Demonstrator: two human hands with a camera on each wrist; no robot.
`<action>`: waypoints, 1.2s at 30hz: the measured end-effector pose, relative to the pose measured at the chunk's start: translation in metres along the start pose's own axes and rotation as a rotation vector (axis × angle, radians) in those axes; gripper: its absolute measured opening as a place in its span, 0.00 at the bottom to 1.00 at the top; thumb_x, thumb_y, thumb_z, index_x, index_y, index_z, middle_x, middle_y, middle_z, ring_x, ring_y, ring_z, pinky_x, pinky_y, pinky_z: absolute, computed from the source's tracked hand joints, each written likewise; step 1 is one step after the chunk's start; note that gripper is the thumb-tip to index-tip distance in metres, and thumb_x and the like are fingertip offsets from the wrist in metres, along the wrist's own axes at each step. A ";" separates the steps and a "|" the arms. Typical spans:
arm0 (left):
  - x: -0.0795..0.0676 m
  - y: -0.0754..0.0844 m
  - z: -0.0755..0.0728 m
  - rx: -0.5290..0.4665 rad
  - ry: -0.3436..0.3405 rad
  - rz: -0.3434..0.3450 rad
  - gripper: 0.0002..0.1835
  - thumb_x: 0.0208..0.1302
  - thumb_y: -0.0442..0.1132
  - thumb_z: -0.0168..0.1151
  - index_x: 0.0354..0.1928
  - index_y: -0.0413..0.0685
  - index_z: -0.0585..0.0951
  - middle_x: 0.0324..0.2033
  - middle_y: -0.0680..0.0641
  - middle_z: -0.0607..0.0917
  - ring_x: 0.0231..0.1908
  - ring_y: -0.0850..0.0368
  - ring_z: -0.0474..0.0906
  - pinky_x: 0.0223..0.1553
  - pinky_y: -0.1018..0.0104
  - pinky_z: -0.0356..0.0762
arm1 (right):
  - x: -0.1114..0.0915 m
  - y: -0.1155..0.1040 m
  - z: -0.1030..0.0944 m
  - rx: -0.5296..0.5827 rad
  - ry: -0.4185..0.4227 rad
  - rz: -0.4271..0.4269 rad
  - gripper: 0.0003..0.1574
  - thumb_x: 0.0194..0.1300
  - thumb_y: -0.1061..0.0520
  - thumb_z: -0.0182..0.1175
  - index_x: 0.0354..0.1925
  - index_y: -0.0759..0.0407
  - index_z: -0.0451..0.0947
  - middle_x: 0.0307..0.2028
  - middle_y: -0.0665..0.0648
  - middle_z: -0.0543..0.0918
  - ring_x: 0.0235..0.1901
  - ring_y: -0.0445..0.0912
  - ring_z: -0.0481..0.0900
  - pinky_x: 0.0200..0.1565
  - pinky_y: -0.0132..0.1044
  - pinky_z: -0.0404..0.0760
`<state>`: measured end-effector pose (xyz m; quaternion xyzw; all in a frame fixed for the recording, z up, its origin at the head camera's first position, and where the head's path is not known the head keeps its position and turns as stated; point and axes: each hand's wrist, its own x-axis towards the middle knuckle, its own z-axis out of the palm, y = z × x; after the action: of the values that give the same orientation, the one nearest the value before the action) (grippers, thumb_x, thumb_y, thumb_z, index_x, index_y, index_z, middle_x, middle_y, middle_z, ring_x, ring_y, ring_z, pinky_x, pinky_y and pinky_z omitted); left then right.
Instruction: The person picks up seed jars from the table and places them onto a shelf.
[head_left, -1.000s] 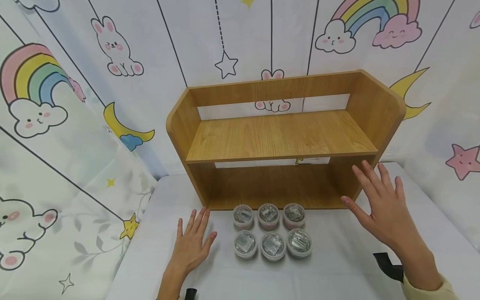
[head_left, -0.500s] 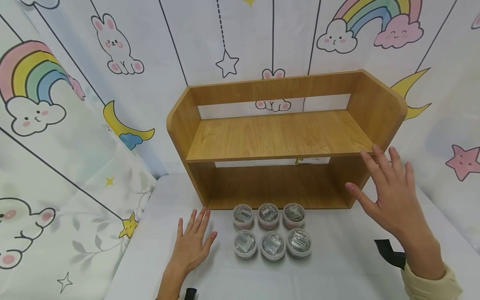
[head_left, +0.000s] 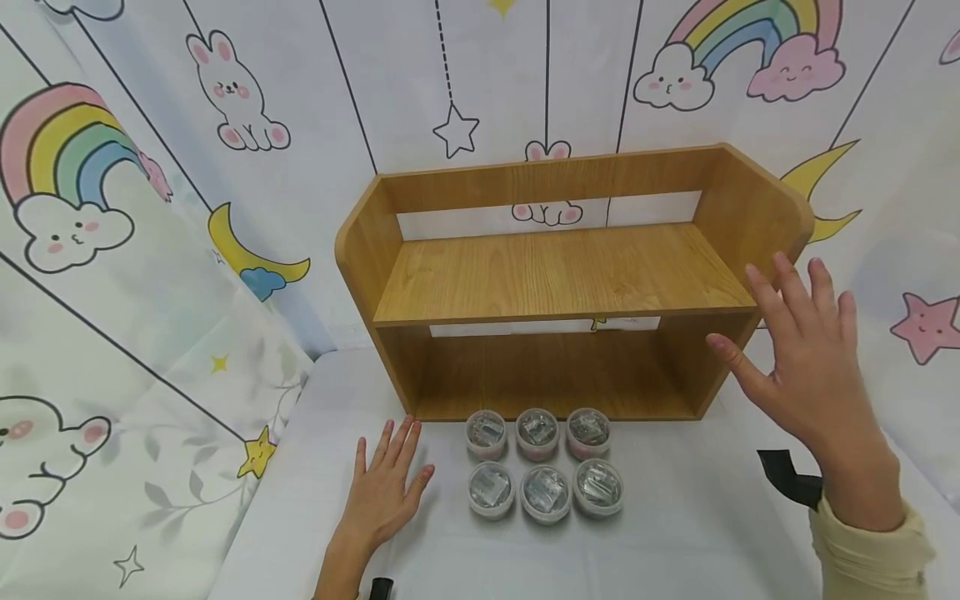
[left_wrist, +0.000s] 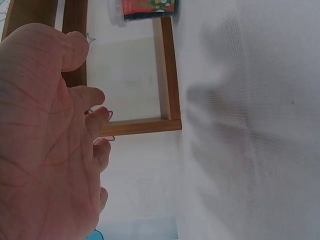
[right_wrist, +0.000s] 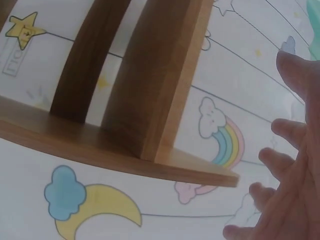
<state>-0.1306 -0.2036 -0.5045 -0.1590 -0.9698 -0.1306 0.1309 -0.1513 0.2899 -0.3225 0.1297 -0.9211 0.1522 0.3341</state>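
Observation:
A two-tier wooden shelf (head_left: 562, 267) stands on the white table, its boards bare. In front of it sit several small round tubs (head_left: 545, 493) with clear lids, in two rows. My left hand (head_left: 382, 492) is held flat with fingers extended, left of the tubs, fingertips near the shelf's lower left corner. In the left wrist view its palm (left_wrist: 45, 135) holds nothing, and a tub with a red label (left_wrist: 147, 7) shows at the top. My right hand (head_left: 813, 367) is raised with fingers spread and overlaps the shelf's right side in the head view; it too holds nothing.
A white cloth covers the table (head_left: 675, 533). Behind and to the left hang printed curtains (head_left: 180, 350) with rainbows, rabbits, moons and stars. The shelf's right side panel (right_wrist: 120, 160) stands beside my right hand in the right wrist view.
My right hand has risen and moved to the right, from the lower tier's end to beside the upper tier. The left hand, tubs and shelf stay in place.

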 end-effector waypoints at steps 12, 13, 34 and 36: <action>-0.001 0.002 -0.002 0.003 0.045 0.013 0.36 0.72 0.57 0.52 0.74 0.46 0.62 0.73 0.45 0.63 0.72 0.40 0.54 0.66 0.31 0.42 | 0.028 0.006 -0.013 -0.019 0.089 -0.030 0.55 0.64 0.26 0.52 0.76 0.56 0.53 0.77 0.60 0.48 0.74 0.65 0.38 0.65 0.72 0.35; -0.001 0.002 -0.002 0.003 0.043 0.011 0.36 0.72 0.57 0.52 0.74 0.46 0.62 0.73 0.45 0.63 0.72 0.40 0.54 0.66 0.31 0.42 | 0.030 0.006 -0.014 -0.020 0.084 -0.019 0.55 0.64 0.27 0.52 0.76 0.56 0.53 0.77 0.59 0.47 0.74 0.64 0.37 0.66 0.71 0.34; -0.004 0.002 -0.004 0.000 0.030 -0.004 0.36 0.72 0.58 0.51 0.74 0.45 0.64 0.73 0.45 0.63 0.72 0.40 0.55 0.67 0.31 0.42 | 0.068 0.024 -0.012 0.105 0.037 0.165 0.55 0.63 0.53 0.66 0.78 0.48 0.47 0.78 0.53 0.40 0.75 0.56 0.42 0.60 0.70 0.56; -0.005 0.001 -0.004 0.004 0.023 -0.008 0.36 0.72 0.58 0.50 0.74 0.45 0.64 0.73 0.45 0.62 0.72 0.41 0.54 0.67 0.31 0.42 | 0.069 0.024 -0.010 0.116 0.034 0.183 0.55 0.63 0.57 0.66 0.78 0.46 0.46 0.78 0.53 0.39 0.75 0.58 0.45 0.58 0.71 0.59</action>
<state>-0.1252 -0.2046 -0.5022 -0.1536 -0.9691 -0.1310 0.1419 -0.2050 0.3065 -0.2747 0.0617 -0.9130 0.2371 0.3262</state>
